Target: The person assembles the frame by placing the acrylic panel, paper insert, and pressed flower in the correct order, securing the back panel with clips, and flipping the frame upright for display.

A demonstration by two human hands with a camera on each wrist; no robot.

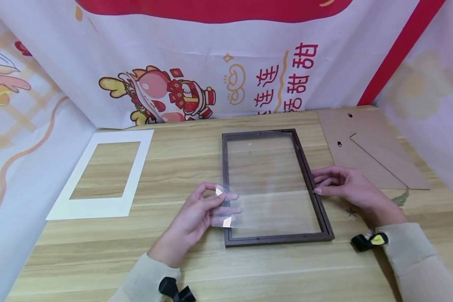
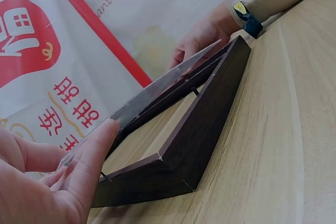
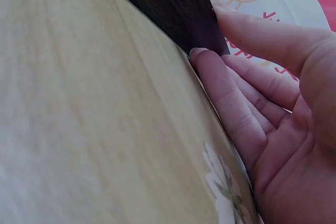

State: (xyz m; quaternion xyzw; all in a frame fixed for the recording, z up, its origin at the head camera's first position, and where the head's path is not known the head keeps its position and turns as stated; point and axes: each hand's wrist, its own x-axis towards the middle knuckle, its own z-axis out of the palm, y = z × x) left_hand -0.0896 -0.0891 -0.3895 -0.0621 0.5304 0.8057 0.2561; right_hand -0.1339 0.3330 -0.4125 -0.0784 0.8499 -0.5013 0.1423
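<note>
A dark brown picture frame point(image 1: 279, 240) lies on the wooden table in the middle of the head view. Over its opening is a clear sheet point(image 1: 268, 180), its near left part standing out past the frame's left side. My left hand point(image 1: 194, 216) pinches the sheet by that lower left part, thumb on one face and fingers behind it. In the left wrist view the sheet point(image 2: 152, 90) slants above the frame point(image 2: 210, 108), its far end close to the opposite rail. My right hand point(image 1: 349, 184) holds the frame's right rail, thumb at its upper edge and fingers at the outer side.
A white mat board point(image 1: 88, 207) with a rectangular cut-out lies at the left. At the back right lies a brown backing board point(image 1: 373, 147) with a folded stand and small hangers. Beside the right wrist is a green leaf point(image 1: 402, 198). A printed cloth point(image 1: 196, 46) hangs behind the table.
</note>
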